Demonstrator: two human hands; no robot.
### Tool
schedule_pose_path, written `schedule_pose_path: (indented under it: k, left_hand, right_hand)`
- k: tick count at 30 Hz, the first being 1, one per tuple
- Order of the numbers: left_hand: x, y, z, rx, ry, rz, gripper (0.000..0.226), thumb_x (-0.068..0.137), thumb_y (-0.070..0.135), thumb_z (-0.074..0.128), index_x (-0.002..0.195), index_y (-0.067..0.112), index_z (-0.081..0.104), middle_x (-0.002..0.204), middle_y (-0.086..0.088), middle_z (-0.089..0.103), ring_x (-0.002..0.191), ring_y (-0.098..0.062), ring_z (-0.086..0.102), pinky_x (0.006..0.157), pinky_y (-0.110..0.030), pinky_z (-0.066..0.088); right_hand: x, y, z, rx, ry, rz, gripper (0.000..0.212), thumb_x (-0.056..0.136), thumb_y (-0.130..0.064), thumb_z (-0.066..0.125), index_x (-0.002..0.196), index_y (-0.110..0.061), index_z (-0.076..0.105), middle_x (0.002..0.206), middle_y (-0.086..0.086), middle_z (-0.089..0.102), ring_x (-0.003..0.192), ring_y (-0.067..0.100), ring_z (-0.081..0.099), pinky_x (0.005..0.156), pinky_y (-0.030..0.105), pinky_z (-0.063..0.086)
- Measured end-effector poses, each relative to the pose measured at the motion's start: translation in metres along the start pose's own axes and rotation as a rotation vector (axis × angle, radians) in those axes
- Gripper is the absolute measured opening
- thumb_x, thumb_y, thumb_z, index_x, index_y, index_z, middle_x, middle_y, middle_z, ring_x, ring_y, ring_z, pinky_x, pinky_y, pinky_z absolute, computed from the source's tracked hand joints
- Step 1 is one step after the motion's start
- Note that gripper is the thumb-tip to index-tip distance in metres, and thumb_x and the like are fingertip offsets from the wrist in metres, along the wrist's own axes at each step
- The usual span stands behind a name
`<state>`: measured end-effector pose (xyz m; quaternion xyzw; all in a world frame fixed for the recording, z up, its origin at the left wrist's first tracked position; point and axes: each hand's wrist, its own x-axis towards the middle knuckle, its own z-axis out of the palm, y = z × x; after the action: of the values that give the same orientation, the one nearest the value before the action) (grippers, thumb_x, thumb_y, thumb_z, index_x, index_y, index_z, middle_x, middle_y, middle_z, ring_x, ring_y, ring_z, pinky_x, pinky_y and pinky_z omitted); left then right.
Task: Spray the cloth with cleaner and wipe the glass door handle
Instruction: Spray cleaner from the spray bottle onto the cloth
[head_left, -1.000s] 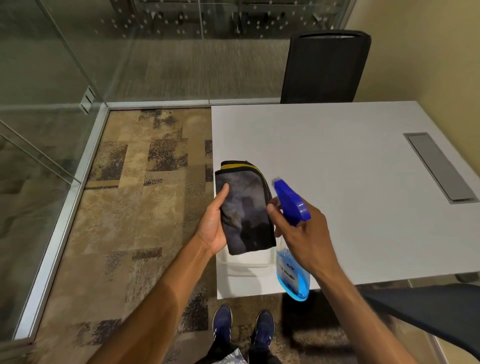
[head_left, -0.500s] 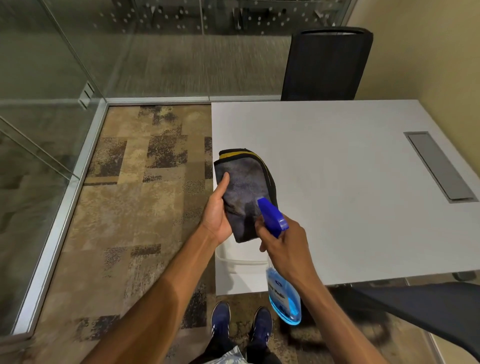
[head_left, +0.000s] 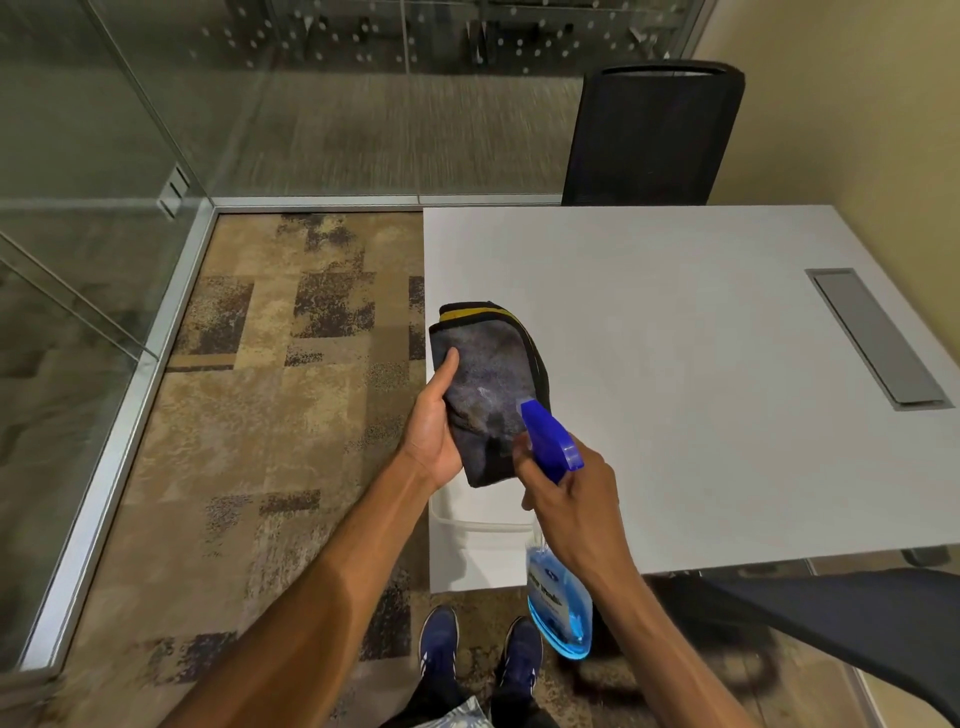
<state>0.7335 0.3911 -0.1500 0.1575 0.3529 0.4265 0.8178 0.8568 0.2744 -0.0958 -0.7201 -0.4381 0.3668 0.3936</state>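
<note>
Head view: a person looks down at both bare forearms, held out over the near left corner of a white table (head_left: 675, 364).
Left hand (head_left: 434, 447): grips the cloth from its left side; the thumb lies straight up the front face, and the other fingers are hidden behind the fabric.
Cloth (head_left: 488, 384): dark grey and folded, with a black and yellow band along its top edge; it is held up facing the camera, above the table's corner, and has a paler patch near its middle.
Right hand (head_left: 576, 499): curled round the neck of the spray bottle, back of the hand towards the camera; one finger in front of the spray head is blurred, so I cannot tell whether it presses the trigger.
Spray bottle (head_left: 558, 603): clear, holding blue liquid, hanging below the right hand past the table's near edge.
Spray head (head_left: 548, 441): blue, angled up and left, its tip overlapping the cloth's lower right part.
Table details: a grey hatch (head_left: 878, 338) is set into the top at the right.
Chairs: a black chair (head_left: 654, 135) stands at the far side; part of another dark seat (head_left: 857, 623) shows at lower right.
Surroundings: glass walls (head_left: 104, 156) in metal frames stand left and ahead, above patterned brown carpet (head_left: 260, 415).
Feet: dark blue shoes (head_left: 439, 642) stand on the carpet just short of the table.
</note>
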Motion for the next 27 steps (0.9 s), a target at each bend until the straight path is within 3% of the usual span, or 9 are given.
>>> schedule_pose_path:
  k: [5, 11, 13, 17, 20, 23, 27]
  left_hand:
    - [-0.002, -0.002, -0.001, 0.048, 0.032, 0.019, 0.054, 0.100, 0.048, 0.060, 0.141, 0.012, 0.062, 0.137, -0.017, 0.069, 0.125, -0.032, 0.068, 0.093, -0.044, 0.061]
    - [-0.006, -0.004, 0.001, 0.050, 0.025, -0.008, 0.056, 0.102, 0.049, 0.056, 0.144, 0.012, 0.059, 0.138, -0.017, 0.068, 0.128, -0.033, 0.066, 0.097, -0.047, 0.059]
    - [-0.006, -0.004, -0.001, 0.028, 0.007, 0.002, 0.051, 0.102, 0.049, 0.056, 0.137, 0.012, 0.066, 0.135, -0.018, 0.071, 0.123, -0.032, 0.069, 0.093, -0.047, 0.062]
    - [-0.004, -0.001, -0.003, 0.011, -0.022, 0.004, 0.043, 0.101, 0.050, 0.057, 0.116, 0.018, 0.081, 0.129, -0.016, 0.074, 0.117, -0.030, 0.073, 0.086, -0.043, 0.063]
    - [-0.001, 0.001, -0.003, 0.005, -0.028, 0.020, 0.048, 0.099, 0.051, 0.060, 0.126, 0.014, 0.075, 0.133, -0.017, 0.071, 0.121, -0.031, 0.071, 0.089, -0.044, 0.063]
    - [0.000, 0.003, -0.001, 0.016, -0.025, 0.031, 0.058, 0.099, 0.051, 0.060, 0.140, 0.011, 0.062, 0.138, -0.018, 0.069, 0.126, -0.032, 0.068, 0.094, -0.045, 0.060]
    - [-0.001, 0.004, 0.003, -0.004, -0.030, 0.031, 0.048, 0.101, 0.049, 0.058, 0.128, 0.012, 0.074, 0.134, -0.017, 0.071, 0.121, -0.031, 0.071, 0.087, -0.042, 0.063]
  right_hand:
    - [0.002, -0.007, -0.002, 0.030, 0.033, -0.023, 0.015, 0.096, -0.024, 0.068, 0.086, -0.028, 0.057, 0.070, -0.003, 0.065, 0.063, 0.008, 0.062, 0.057, 0.003, 0.046]
    - [0.011, -0.008, -0.002, -0.001, 0.028, 0.019, 0.015, 0.097, -0.026, 0.066, 0.094, -0.013, 0.061, 0.066, -0.005, 0.061, 0.054, -0.001, 0.062, 0.051, 0.001, 0.043]
    - [0.011, -0.009, -0.004, -0.003, 0.021, 0.021, 0.017, 0.097, -0.027, 0.066, 0.093, -0.011, 0.063, 0.064, -0.003, 0.062, 0.051, -0.008, 0.060, 0.049, 0.003, 0.043]
    - [0.001, -0.008, -0.009, 0.013, 0.008, 0.001, 0.013, 0.097, -0.025, 0.066, 0.091, -0.015, 0.062, 0.064, -0.001, 0.064, 0.050, -0.006, 0.060, 0.049, 0.005, 0.045]
    - [-0.008, -0.008, -0.010, 0.040, -0.007, -0.005, 0.012, 0.097, -0.026, 0.067, 0.088, -0.021, 0.060, 0.065, -0.002, 0.064, 0.049, -0.002, 0.058, 0.049, 0.007, 0.044]
    - [-0.016, -0.006, -0.007, 0.016, -0.015, -0.007, 0.014, 0.095, -0.028, 0.069, 0.090, -0.031, 0.057, 0.074, 0.000, 0.066, 0.063, 0.009, 0.063, 0.055, 0.009, 0.046]
    - [-0.018, -0.001, -0.003, -0.024, -0.036, 0.007, 0.020, 0.094, -0.029, 0.070, 0.083, -0.033, 0.055, 0.073, 0.005, 0.067, 0.065, 0.017, 0.063, 0.055, 0.012, 0.047]
